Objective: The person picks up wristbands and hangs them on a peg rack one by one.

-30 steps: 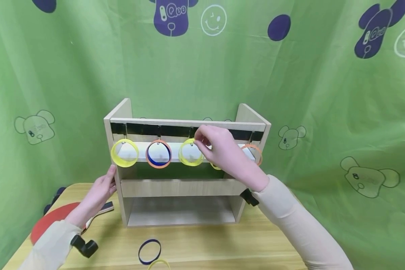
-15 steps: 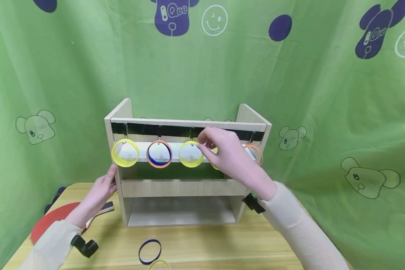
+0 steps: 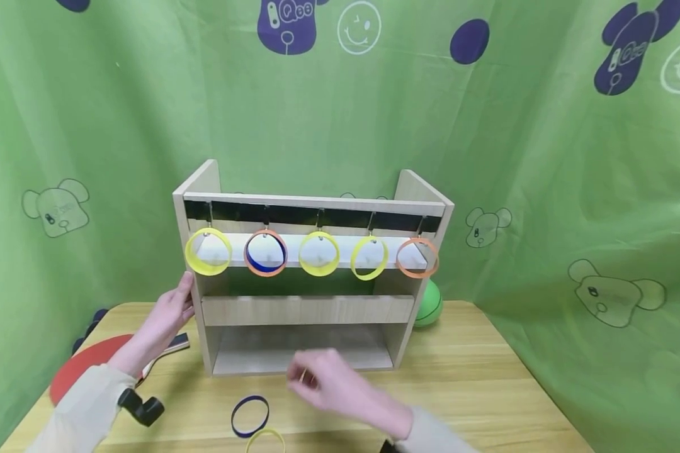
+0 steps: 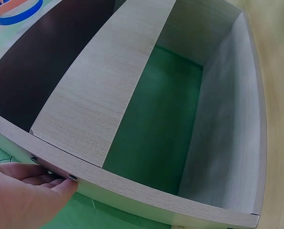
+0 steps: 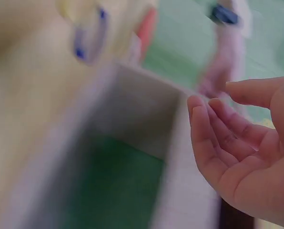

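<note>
A wooden shelf rack stands on the table, a hooked black strip across its upper front. From the hooks hang several wristbands: a yellow one, an orange one with blue inside, two more yellow ones and an orange one at the right end. My left hand rests against the rack's outer left side, its fingertips touching the panel in the left wrist view. Below the rack's front, my right hand is in the air, fingers loosely curled and holding nothing. Nearby lie a dark blue wristband and a yellow wristband.
A red table tennis paddle lies on the table at the left, behind my left forearm. Partly hidden past the rack's right side is a green ball. A green printed curtain surrounds the table.
My right hand has left the hanging yellow wristband and moved down towards the table, uncovering the two right-hand wristbands and the green ball. My left hand stays at the rack's side.
</note>
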The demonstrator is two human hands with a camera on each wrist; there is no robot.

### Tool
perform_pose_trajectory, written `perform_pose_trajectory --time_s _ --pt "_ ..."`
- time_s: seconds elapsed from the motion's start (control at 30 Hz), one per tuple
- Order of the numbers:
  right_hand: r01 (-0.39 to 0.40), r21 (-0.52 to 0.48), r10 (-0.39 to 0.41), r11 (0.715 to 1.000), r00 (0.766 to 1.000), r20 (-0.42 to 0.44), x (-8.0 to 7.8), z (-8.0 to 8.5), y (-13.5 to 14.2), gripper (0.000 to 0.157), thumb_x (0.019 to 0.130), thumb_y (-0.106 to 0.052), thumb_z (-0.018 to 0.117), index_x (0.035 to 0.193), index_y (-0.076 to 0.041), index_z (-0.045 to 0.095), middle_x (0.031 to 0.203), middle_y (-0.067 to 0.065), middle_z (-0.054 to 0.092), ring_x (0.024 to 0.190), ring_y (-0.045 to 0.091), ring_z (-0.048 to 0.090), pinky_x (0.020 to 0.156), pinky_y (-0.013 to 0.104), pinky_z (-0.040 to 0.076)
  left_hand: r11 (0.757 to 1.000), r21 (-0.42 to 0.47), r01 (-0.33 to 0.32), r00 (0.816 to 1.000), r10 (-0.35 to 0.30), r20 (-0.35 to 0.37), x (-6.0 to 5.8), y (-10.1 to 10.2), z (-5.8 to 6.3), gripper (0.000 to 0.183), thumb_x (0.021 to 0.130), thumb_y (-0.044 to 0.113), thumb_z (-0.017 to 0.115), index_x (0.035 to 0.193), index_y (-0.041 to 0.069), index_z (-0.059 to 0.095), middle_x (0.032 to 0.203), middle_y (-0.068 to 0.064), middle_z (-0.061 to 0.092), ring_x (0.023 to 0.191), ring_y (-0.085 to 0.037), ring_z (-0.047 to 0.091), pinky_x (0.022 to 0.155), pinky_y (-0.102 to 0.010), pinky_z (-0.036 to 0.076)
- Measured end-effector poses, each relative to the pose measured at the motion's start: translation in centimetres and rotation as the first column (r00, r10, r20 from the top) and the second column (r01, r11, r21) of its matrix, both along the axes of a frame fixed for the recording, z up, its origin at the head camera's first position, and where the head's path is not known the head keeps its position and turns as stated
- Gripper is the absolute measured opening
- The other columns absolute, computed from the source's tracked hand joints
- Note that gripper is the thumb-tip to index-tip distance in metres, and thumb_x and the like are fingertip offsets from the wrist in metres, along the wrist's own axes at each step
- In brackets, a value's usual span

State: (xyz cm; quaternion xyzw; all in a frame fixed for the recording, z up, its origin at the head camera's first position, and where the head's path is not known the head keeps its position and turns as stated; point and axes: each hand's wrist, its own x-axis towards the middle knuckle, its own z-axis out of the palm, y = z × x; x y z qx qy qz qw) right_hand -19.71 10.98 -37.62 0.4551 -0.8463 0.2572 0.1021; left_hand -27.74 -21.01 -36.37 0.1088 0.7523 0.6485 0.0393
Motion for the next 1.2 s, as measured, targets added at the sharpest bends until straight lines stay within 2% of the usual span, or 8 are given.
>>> perform_pose_trajectory --time_s 0.1,0.2,0.3,0.43,0.63,0.87,1.1,1.2 --pt "0.007 0.044 -0.013 0.999 0.991 0.136 0.2 -3.9 -0.8 0.004 0.09 -0.007 0.069 0.087 -0.006 0.068 0.079 0.002 0.074 0.066 -0.011 0.055 0.059 -0.003 0.047 1.0 0.007 0.003 1.0 -0.003 0.0 0.0 0.0 0.0 0.091 0.102 0.062 0.018 0.153 -0.01 -0.002 0.162 -0.032 -0.001 0.152 -0.048 0.007 0.126 -0.052 0.012" --pt "0.05 0.097 -0.069 0.994 0.977 0.204 0.1 -6.8 -1.3 0.005 0.09 -0.011 0.069 0.086 -0.009 0.068 0.078 -0.004 0.072 0.065 -0.013 0.052 0.059 -0.002 0.047 1.0 0.015 0.002 1.0 -0.002 -0.001 0.0 0.0 0.0 0.09 0.102 0.061 0.018 0.153 -0.011 -0.002 0.162 -0.033 -0.001 0.152 -0.047 0.008 0.126 -0.052 0.012" --pt "0.103 0.153 -0.141 0.983 0.955 0.262 -0.2 -8.8 -1.6 0.006 0.09 -0.014 0.07 0.084 -0.012 0.068 0.073 -0.011 0.066 0.063 -0.012 0.048 0.058 0.001 0.046 1.0 0.016 -0.004 1.0 0.004 0.003 0.0 0.0 0.0 0.091 0.102 0.061 0.018 0.153 -0.011 -0.002 0.162 -0.033 -0.001 0.152 -0.048 0.007 0.126 -0.052 0.012" --pt "0.138 0.19 -0.192 0.972 0.931 0.309 -0.6 -10.1 -2.1 0.009 0.089 -0.015 0.071 0.081 -0.013 0.069 0.067 -0.015 0.058 0.06 -0.011 0.044 0.056 0.003 0.045 1.0 0.014 -0.004 1.0 0.004 0.001 0.0 0.0 0.0 0.091 0.102 0.062 0.018 0.153 -0.011 -0.003 0.162 -0.033 -0.001 0.152 -0.048 0.007 0.126 -0.052 0.012" --pt "0.125 0.215 -0.186 0.968 0.939 0.29 -0.5 -10.4 -2.7 0.013 0.086 -0.016 0.075 0.076 -0.015 0.067 0.066 -0.017 0.057 0.06 -0.011 0.044 0.056 0.003 0.045 1.0 0.018 -0.006 1.0 0.006 -0.004 -0.1 0.0 0.0 0.091 0.102 0.061 0.018 0.153 -0.012 -0.002 0.161 -0.033 0.0 0.152 -0.047 0.008 0.126 -0.051 0.012" --pt "0.079 0.211 -0.117 0.974 0.978 0.175 -0.4 -10.3 -2.7 0.013 0.086 -0.009 0.071 0.075 -0.015 0.067 0.066 -0.014 0.058 0.062 -0.012 0.042 0.057 -0.001 0.04 1.0 0.009 -0.009 1.0 0.009 -0.002 -0.1 0.0 -0.2 0.091 0.102 0.061 0.018 0.153 -0.012 0.0 0.162 -0.033 0.001 0.151 -0.048 0.009 0.126 -0.051 0.013" --pt "0.084 0.17 -0.126 0.982 0.959 0.255 -0.1 -8.8 -2.2 0.01 0.089 -0.006 0.069 0.082 -0.013 0.069 0.072 -0.012 0.065 0.066 -0.012 0.048 0.061 0.001 0.047 1.0 0.02 0.005 1.0 -0.005 -0.002 -0.2 -0.1 -0.2 0.091 0.102 0.061 0.018 0.153 -0.011 -0.002 0.162 -0.033 -0.001 0.152 -0.048 0.007 0.125 -0.051 0.013" --pt "0.082 0.141 -0.113 0.987 0.965 0.237 0.1 -7.7 -1.8 0.008 0.088 -0.005 0.069 0.083 -0.012 0.069 0.077 -0.008 0.071 0.07 -0.013 0.053 0.064 -0.001 0.048 1.0 0.023 0.009 1.0 -0.009 0.003 -0.2 -0.1 -0.2 0.091 0.102 0.062 0.018 0.153 -0.01 -0.003 0.162 -0.032 -0.003 0.152 -0.047 0.006 0.125 -0.051 0.012"
